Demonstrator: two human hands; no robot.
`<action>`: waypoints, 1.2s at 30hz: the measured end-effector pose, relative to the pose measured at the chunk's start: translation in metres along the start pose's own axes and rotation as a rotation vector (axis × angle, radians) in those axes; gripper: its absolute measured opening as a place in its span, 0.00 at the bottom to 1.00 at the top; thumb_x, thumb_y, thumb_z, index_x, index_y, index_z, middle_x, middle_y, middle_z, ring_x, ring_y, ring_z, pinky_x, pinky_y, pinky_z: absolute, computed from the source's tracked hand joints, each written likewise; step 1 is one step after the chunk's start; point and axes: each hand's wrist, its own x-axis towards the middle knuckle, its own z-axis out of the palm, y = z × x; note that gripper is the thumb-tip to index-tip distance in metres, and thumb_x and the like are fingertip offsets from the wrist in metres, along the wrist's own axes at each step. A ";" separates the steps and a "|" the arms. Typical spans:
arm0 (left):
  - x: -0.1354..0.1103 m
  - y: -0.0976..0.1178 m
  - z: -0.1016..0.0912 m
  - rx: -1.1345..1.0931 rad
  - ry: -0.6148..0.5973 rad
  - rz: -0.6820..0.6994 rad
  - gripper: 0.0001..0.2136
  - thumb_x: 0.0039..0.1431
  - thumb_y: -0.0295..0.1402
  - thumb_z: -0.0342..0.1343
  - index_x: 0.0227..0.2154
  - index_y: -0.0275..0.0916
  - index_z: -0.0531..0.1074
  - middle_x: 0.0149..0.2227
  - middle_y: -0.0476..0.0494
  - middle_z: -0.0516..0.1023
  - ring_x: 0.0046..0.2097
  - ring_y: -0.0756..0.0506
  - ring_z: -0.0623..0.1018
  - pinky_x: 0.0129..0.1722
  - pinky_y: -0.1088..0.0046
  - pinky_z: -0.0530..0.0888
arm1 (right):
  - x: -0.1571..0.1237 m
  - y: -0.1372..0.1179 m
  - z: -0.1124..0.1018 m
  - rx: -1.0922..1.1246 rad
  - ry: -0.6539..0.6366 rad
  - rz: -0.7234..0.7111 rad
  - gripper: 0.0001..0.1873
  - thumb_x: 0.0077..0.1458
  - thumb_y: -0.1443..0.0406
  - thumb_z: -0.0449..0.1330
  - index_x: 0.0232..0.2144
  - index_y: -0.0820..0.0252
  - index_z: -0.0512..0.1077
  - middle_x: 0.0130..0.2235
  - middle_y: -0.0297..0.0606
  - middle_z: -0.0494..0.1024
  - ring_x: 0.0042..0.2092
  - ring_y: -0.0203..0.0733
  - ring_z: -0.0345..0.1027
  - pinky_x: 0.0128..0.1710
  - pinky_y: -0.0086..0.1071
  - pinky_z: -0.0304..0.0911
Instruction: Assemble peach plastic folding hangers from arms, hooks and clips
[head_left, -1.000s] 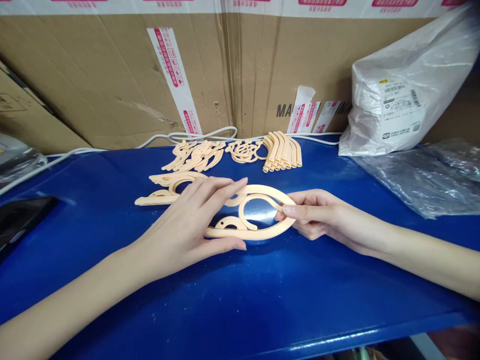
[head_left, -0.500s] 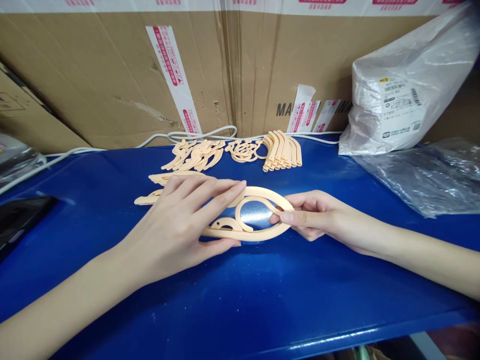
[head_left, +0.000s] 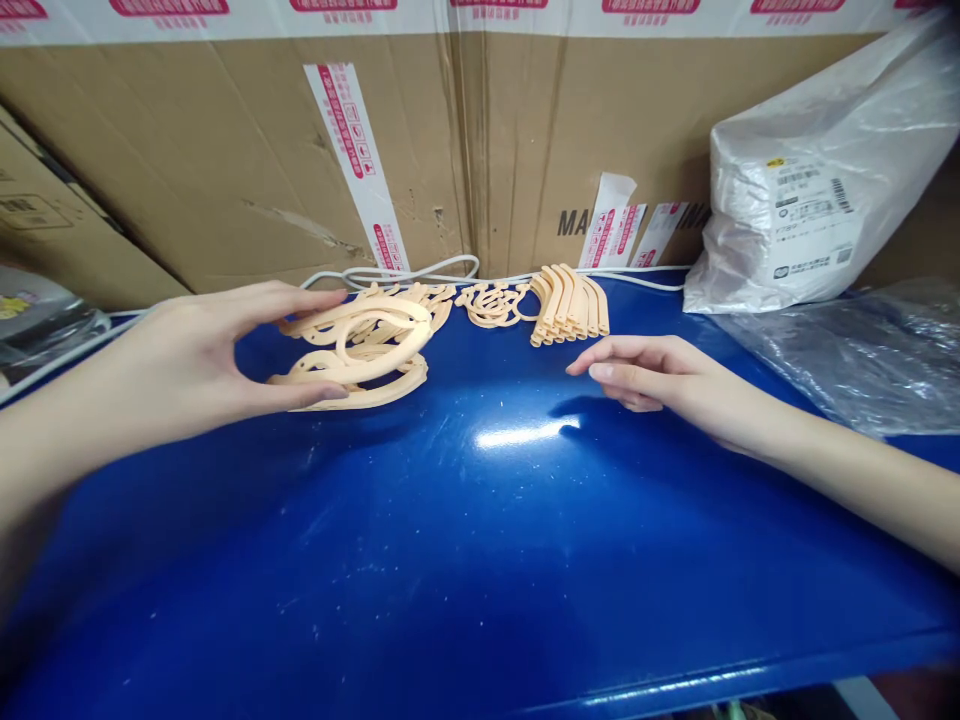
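Note:
My left hand (head_left: 199,350) grips a folded beige plastic clothes hanger (head_left: 391,356) at its left end, thumb below and fingers above. Its curved arms and hook form a pointed oval. Right beneath it on the blue table lies another folded hanger (head_left: 409,386), partly covered; whether the two touch I cannot tell. My right hand (head_left: 645,372) hovers over the table with nothing in it, fingers bent and thumb slightly apart. Nearest to it is a neat stack of curved beige hanger arms (head_left: 570,305).
Behind lie small beige hook pieces (head_left: 491,305) and a pile of more curved arms (head_left: 442,312). A white cable (head_left: 442,268) runs along a large cardboard box (head_left: 510,130). At right stand a white labelled bag (head_left: 787,210) and clear plastic film (head_left: 825,360).
The folded hanger went from both hands at the middle to the left, over the other one, in my left hand alone. My right hand has let go and risen slightly.

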 end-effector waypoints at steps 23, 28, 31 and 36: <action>-0.016 0.102 0.031 -0.251 -0.064 0.316 0.33 0.56 0.32 0.58 0.64 0.44 0.53 0.56 0.37 0.62 0.56 0.39 0.68 0.54 0.58 0.71 | -0.017 -0.020 0.035 -0.025 -0.198 0.000 0.18 0.55 0.52 0.60 0.24 0.60 0.66 0.25 0.28 0.58 0.27 0.31 0.49 0.26 0.28 0.47; -0.015 0.103 0.033 -0.277 -0.082 0.275 0.34 0.56 0.34 0.60 0.64 0.45 0.53 0.56 0.37 0.61 0.56 0.38 0.67 0.54 0.57 0.70 | -0.017 -0.021 0.035 -0.027 -0.186 -0.004 0.19 0.57 0.52 0.58 0.25 0.60 0.66 0.25 0.28 0.57 0.28 0.31 0.49 0.26 0.29 0.46; -0.015 0.104 0.032 -0.280 -0.091 0.261 0.34 0.56 0.36 0.60 0.64 0.45 0.53 0.56 0.38 0.61 0.56 0.38 0.67 0.54 0.57 0.71 | -0.017 -0.022 0.036 -0.004 -0.181 -0.013 0.18 0.57 0.52 0.58 0.25 0.60 0.66 0.25 0.29 0.59 0.28 0.31 0.50 0.26 0.29 0.46; -0.014 0.102 0.033 -0.261 -0.066 0.278 0.33 0.58 0.36 0.59 0.64 0.45 0.52 0.55 0.37 0.62 0.56 0.39 0.67 0.53 0.59 0.71 | -0.016 -0.023 0.037 0.008 -0.174 -0.007 0.17 0.57 0.54 0.58 0.24 0.60 0.66 0.24 0.28 0.59 0.26 0.31 0.49 0.25 0.30 0.45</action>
